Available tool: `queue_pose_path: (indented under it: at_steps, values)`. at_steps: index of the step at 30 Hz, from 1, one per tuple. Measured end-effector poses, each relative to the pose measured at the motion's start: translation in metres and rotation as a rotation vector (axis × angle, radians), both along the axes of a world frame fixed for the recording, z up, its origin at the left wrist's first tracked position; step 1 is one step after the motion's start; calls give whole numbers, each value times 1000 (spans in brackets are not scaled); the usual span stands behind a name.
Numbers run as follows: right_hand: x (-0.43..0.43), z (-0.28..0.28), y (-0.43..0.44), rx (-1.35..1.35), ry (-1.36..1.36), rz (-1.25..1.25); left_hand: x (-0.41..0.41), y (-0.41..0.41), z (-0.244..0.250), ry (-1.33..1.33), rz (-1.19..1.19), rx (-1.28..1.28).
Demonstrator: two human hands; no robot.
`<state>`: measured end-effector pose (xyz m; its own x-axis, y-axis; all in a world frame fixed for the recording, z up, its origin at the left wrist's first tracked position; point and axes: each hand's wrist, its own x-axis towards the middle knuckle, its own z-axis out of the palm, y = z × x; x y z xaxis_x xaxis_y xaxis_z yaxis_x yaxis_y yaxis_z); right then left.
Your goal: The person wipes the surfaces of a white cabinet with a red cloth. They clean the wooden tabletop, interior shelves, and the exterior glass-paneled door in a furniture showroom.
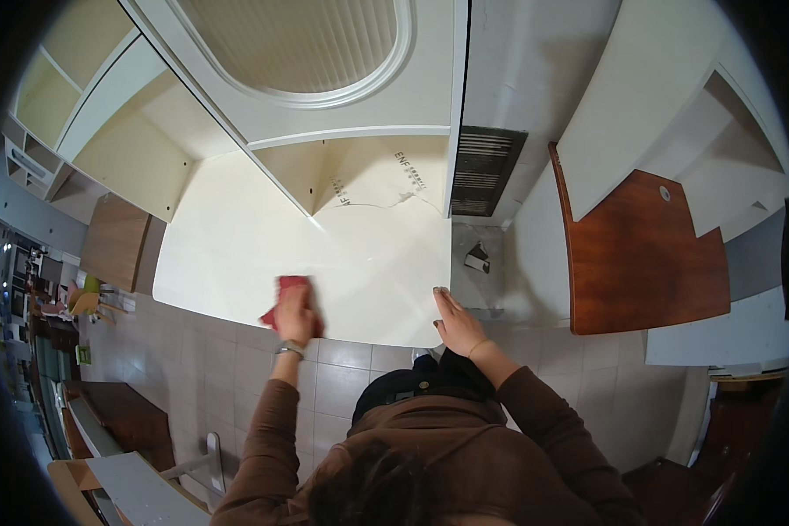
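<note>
Before me is a white desktop point(368, 276) that runs back under a white cabinet. A red cloth point(277, 319) lies on it near the front edge, left of my body. My left hand point(296, 317) presses down on the cloth and covers much of it; the cloth's edges show around the fingers. At the desktop's right end, my right hand point(459, 329) rests by the corner with its fingers stretched out. It holds nothing, and a small gap shows between thumb and fingers.
Above the desktop stands a cabinet door point(342, 108) with a ribbed glass panel. A dark vent grille point(486, 171) is in the wall at right. Beyond a gap with scraps point(478, 258) stands a reddish-brown desktop point(644, 263). Open shelves point(138, 141) rise at left.
</note>
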<state>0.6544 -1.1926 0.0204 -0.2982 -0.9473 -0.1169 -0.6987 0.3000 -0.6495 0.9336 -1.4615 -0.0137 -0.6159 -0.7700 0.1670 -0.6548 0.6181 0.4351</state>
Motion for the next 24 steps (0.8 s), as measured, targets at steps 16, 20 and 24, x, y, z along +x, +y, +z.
queue_pose_path:
  at_steps: [16, 20, 24]
  values:
    - [0, 4, -6, -28, -30, -115, -142, 173, 12, 97, -597, -60]
    - [3, -3, -8, 6, 99, -60, -116, 131, 21, -8, -947, -64]
    - [2, -2, -10, 8, 93, -52, -52, 60, 4, 167, -612, -78]
